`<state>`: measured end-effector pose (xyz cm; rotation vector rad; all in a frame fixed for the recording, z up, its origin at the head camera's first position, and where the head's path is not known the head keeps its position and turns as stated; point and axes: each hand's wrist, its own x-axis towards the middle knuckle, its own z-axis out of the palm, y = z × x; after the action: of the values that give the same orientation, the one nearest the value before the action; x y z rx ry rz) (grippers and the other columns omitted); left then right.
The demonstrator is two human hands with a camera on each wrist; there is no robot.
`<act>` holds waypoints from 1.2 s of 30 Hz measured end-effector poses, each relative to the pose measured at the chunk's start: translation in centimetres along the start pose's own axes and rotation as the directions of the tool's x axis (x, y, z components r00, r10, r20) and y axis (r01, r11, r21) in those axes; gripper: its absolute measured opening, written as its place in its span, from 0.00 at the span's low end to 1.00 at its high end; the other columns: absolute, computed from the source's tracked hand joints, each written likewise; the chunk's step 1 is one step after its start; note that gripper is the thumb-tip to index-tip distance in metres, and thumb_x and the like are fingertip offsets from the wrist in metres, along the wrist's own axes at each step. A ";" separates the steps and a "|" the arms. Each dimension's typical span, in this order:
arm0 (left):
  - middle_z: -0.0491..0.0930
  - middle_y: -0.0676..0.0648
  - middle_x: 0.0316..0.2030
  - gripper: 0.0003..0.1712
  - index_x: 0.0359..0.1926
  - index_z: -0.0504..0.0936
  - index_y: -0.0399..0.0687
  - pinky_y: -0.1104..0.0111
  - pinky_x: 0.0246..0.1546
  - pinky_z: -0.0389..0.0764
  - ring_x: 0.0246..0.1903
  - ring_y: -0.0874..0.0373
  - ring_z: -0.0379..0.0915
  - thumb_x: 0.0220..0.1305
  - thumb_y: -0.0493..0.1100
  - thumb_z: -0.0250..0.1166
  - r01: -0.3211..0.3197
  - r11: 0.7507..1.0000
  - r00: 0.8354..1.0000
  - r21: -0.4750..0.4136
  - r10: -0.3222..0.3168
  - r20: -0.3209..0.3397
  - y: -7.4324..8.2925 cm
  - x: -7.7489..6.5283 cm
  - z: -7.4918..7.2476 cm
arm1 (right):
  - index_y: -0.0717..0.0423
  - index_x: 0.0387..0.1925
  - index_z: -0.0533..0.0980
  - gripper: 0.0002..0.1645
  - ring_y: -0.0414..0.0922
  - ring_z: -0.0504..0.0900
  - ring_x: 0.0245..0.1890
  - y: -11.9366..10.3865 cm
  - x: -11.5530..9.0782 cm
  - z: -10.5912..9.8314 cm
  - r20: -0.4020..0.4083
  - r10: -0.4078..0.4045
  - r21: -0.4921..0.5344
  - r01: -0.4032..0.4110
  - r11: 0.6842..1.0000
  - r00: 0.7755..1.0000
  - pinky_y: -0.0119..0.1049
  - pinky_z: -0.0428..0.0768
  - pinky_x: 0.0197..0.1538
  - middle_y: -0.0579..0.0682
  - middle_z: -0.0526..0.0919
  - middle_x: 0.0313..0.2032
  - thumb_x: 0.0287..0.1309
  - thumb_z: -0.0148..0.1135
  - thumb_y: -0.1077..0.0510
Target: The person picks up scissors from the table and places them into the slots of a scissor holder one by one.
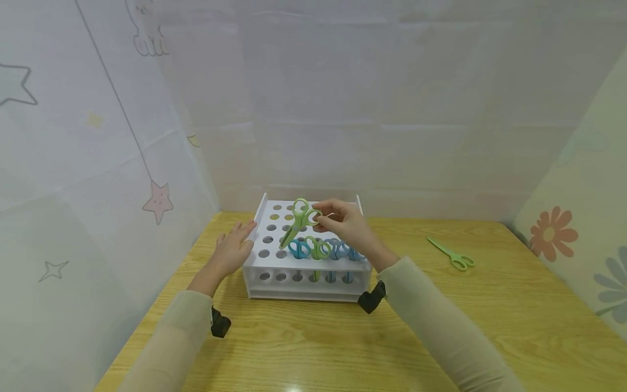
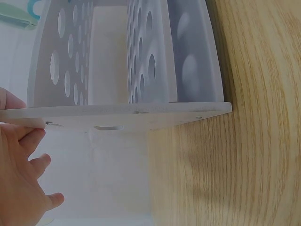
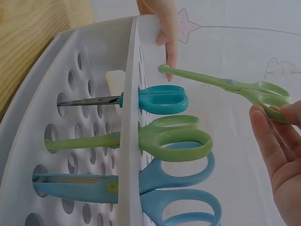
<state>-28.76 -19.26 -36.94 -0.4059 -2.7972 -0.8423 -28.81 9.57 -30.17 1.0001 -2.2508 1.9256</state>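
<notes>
My right hand (image 1: 345, 220) pinches one finger loop of a pair of green scissors (image 1: 297, 223) between thumb and fingers. These scissors slant over the white rack (image 1: 253, 260), blades pointing down and to the left, above its holes. My left hand (image 1: 232, 247) holds the rack's left side panel (image 2: 141, 110), with a digit inside it and fingers outside. Along the rack's front row stand teal scissors (image 3: 162, 100), green scissors (image 3: 176, 139) and light blue scissors (image 3: 181, 188), handles up and blades through the holes. More blue scissors (image 1: 355, 254) stand at the right end, partly behind my right wrist.
Another pair of green scissors (image 1: 453, 255) lies on the wooden table (image 1: 303, 337) to the right of the rack. Several rows of round holes run behind the front scissors. A pale curtain (image 1: 313, 109) hangs behind the table.
</notes>
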 end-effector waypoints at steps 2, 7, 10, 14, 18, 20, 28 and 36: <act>0.55 0.44 0.67 0.30 0.68 0.59 0.42 0.41 0.60 0.34 0.67 0.42 0.41 0.64 0.41 0.43 0.003 1.000 1.000 0.000 -0.003 0.002 0.0 0.0 0.0 | 0.68 0.52 0.72 0.18 0.54 0.82 0.35 0.1 0.0 0.1 0.003 -0.003 -0.021 0.003 1.000 1.000 0.41 0.80 0.41 0.61 0.77 0.40 0.59 0.53 0.70; 0.55 0.44 0.67 0.30 0.68 0.59 0.42 0.41 0.60 0.34 0.67 0.41 0.41 0.64 0.41 0.43 0.007 1.000 1.000 0.008 -0.007 0.008 0.1 0.0 0.0 | 0.69 0.51 0.72 0.17 0.55 0.81 0.36 0.6 0.2 0.4 0.012 -0.019 -0.052 0.019 0.998 1.000 0.40 0.80 0.40 0.62 0.77 0.40 0.59 0.53 0.70; 0.55 0.44 0.67 0.30 0.68 0.59 0.42 0.41 0.60 0.34 0.67 0.41 0.41 0.64 0.40 0.43 0.007 1.000 1.000 0.011 -0.007 0.010 0.1 0.0 0.0 | 0.71 0.51 0.72 0.17 0.57 0.81 0.35 0.7 0.2 0.5 0.015 -0.025 -0.078 0.026 0.997 1.000 0.39 0.80 0.40 0.61 0.77 0.40 0.59 0.54 0.70; 0.55 0.45 0.67 0.30 0.68 0.59 0.42 0.41 0.60 0.34 0.67 0.41 0.40 0.64 0.40 0.43 0.007 1.000 1.000 0.013 -0.008 0.010 0.2 0.0 0.0 | 0.70 0.51 0.72 0.17 0.58 0.81 0.35 0.8 0.2 0.8 0.022 -0.022 -0.108 0.024 0.994 1.000 0.39 0.80 0.39 0.61 0.78 0.40 0.59 0.54 0.69; 0.55 0.44 0.67 0.30 0.68 0.59 0.42 0.41 0.60 0.34 0.67 0.42 0.40 0.64 0.40 0.43 0.009 1.000 1.000 0.007 -0.009 0.008 0.3 0.0 -0.1 | 0.69 0.51 0.72 0.17 0.63 0.79 0.37 1.1 0.3 0.9 0.038 -0.023 -0.103 0.027 0.994 0.999 0.38 0.80 0.39 0.62 0.78 0.40 0.59 0.54 0.69; 0.55 0.43 0.67 0.30 0.68 0.59 0.42 0.41 0.60 0.34 0.67 0.42 0.40 0.64 0.40 0.43 0.010 1.000 1.000 0.001 -0.010 0.007 0.3 -0.1 -0.1 | 0.68 0.52 0.73 0.18 0.63 0.79 0.36 1.2 0.3 1.1 0.042 -0.024 -0.105 0.029 0.994 0.999 0.38 0.80 0.38 0.60 0.78 0.39 0.59 0.54 0.69; 0.54 0.44 0.68 0.30 0.68 0.58 0.43 0.41 0.60 0.33 0.67 0.42 0.38 0.65 0.41 0.42 0.020 1.000 1.000 0.004 -0.020 0.021 0.2 -0.1 -0.1 | 0.66 0.51 0.74 0.17 0.52 0.82 0.33 1.5 0.4 1.6 0.039 -0.025 -0.128 0.030 0.991 0.999 0.37 0.80 0.38 0.57 0.77 0.36 0.59 0.56 0.68; 0.55 0.43 0.67 0.30 0.68 0.59 0.41 0.40 0.60 0.35 0.67 0.41 0.40 0.64 0.40 0.43 0.008 1.000 1.000 0.008 -0.008 0.005 0.4 -0.2 -0.2 | 0.66 0.51 0.74 0.18 0.55 0.81 0.34 1.8 0.4 2.4 0.041 -0.002 -0.131 0.008 0.991 0.999 0.42 0.80 0.39 0.63 0.78 0.39 0.59 0.54 0.69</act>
<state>-28.43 -19.08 -36.64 -0.3969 -2.8079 -0.8324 -29.05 7.34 -32.13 1.0357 -2.3581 1.7444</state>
